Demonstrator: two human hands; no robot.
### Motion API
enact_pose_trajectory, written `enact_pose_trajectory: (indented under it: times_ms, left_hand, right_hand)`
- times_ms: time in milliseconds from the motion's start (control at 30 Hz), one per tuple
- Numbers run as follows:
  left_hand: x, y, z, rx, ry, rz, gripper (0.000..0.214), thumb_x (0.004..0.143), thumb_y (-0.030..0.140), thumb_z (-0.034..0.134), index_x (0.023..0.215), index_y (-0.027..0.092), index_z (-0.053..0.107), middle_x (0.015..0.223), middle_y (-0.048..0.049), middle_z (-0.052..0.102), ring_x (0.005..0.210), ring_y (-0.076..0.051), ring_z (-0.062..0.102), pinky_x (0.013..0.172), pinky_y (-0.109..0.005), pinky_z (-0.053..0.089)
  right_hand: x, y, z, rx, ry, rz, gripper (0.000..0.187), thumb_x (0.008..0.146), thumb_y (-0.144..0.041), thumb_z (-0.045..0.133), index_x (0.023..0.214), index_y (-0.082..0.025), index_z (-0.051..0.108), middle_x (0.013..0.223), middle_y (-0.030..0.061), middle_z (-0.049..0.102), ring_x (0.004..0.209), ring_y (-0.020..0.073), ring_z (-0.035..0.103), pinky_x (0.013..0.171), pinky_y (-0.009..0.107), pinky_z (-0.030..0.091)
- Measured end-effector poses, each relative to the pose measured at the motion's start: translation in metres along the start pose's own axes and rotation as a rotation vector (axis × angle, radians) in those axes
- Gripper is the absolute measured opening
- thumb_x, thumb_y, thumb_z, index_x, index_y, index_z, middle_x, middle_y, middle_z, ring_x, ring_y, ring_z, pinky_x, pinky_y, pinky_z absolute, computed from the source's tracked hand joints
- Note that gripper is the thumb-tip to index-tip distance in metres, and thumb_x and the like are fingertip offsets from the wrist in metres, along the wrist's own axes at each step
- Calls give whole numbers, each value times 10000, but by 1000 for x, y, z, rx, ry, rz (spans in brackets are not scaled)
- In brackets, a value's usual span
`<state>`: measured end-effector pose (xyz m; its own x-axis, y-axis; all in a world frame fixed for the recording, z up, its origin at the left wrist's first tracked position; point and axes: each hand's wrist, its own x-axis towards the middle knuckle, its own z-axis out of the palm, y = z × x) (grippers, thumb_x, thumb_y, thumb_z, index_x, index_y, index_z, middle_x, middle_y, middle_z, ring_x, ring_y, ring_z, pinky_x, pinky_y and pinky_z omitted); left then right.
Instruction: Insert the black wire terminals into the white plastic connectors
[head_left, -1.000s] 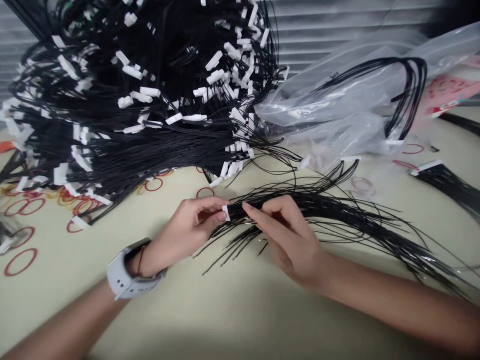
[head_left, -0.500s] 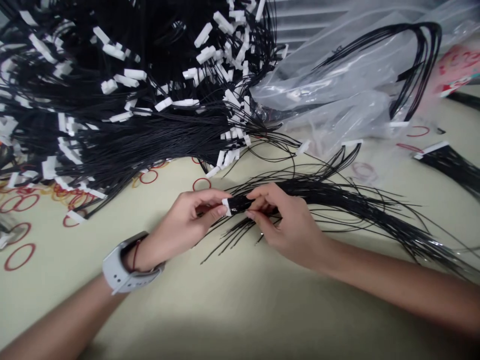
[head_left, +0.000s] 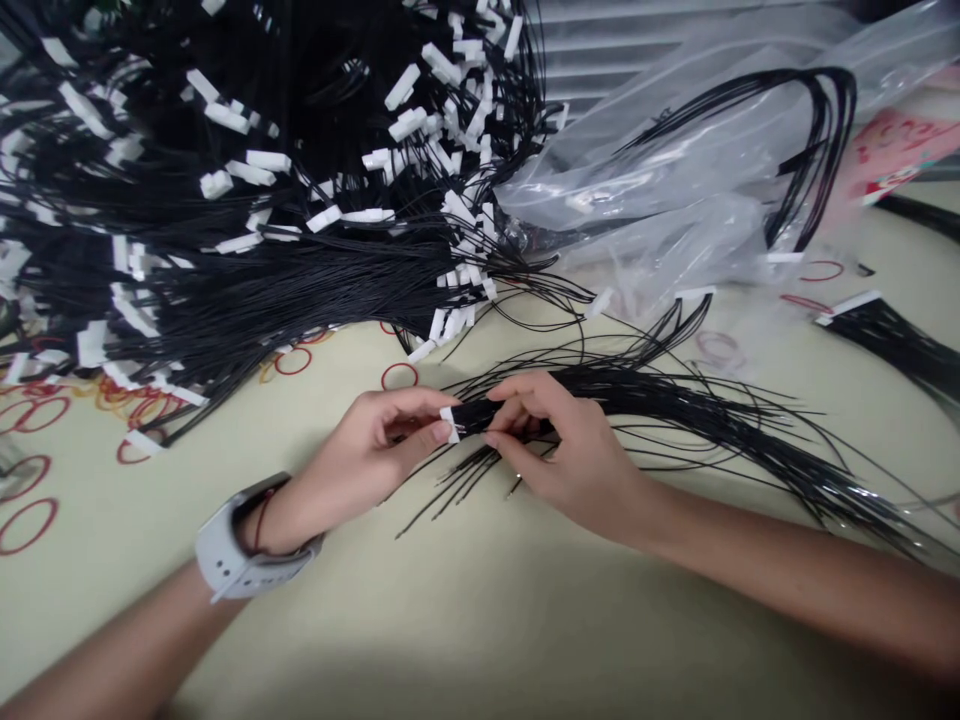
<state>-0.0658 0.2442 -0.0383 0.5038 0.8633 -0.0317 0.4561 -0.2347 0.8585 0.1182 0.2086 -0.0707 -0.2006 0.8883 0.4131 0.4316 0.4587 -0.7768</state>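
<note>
Between the thumb and fingers of my left hand [head_left: 390,440] is a small white connector housing [head_left: 451,424]. Just to its right, my right hand [head_left: 559,440] pinches a thin black wire [head_left: 475,432] close to the housing's wire side. Some of its fingers are curled in, and what lies under them is hidden. Beneath and behind my right hand runs a loose bundle of black wires [head_left: 697,405], stretching off to the right. Several wire ends with small metal tips [head_left: 439,515] stick out below the hands on the table.
A big heap of black wires [head_left: 322,280] with white connectors fills the back left. Clear plastic bags [head_left: 645,180] lie at the back right. Red rubber bands [head_left: 400,376] are scattered on the table [head_left: 465,620]. Another wire harness [head_left: 900,335] sits at the far right.
The view has shifted slightly. Thin wires now show at the white connector housing beside my left thumb, and my right fingertips stay pinched close to it. Both hands otherwise keep their places.
</note>
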Motion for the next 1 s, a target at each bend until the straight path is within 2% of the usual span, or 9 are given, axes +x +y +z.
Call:
enact_pose_trajectory:
  times_ms: [133,433,667,900,1000]
  left_hand:
    - [1,-1,-1,-29,-13,-10,241,769,297,544,932,129,600,776,-30,591,676,-86,512,570,-168,414]
    - [2,1,-1,-134,-88,2,161,773,255,555,867,143,622,745,-7,607,676,-58,535,592,-136,421]
    - [4,1,-3,-137,-123,-34,168,772,262,559,863,129,608,770,-17,607,695,-66,537,612,-146,424]
    - [3,0,0,-111,-151,4,160,776,240,542,856,119,611,737,-15,585,668,-56,511,597,-136,416]
    - [3,-1,1,-99,-144,21,173,773,262,546,849,125,620,749,-25,596,669,-64,520,602,-147,426]
  right_hand:
    - [0,0,0,-15,31,-42,246,759,-122,499,990,-188,445,761,-34,569,683,3,526,601,85,391]
    - [-2,-2,1,-190,95,-289,180,772,-99,500,939,-161,477,756,-42,551,684,-10,491,632,92,383]
    - [-2,0,1,-166,53,-254,182,776,-98,491,946,-160,466,733,-47,547,682,-5,497,645,103,386]
    - [-2,3,5,-218,77,-433,172,780,-71,474,934,-148,476,821,-18,551,714,13,471,634,127,377]
    - [-2,3,4,-211,94,-446,148,776,-74,479,910,-137,486,812,-14,555,720,19,477,637,137,385]
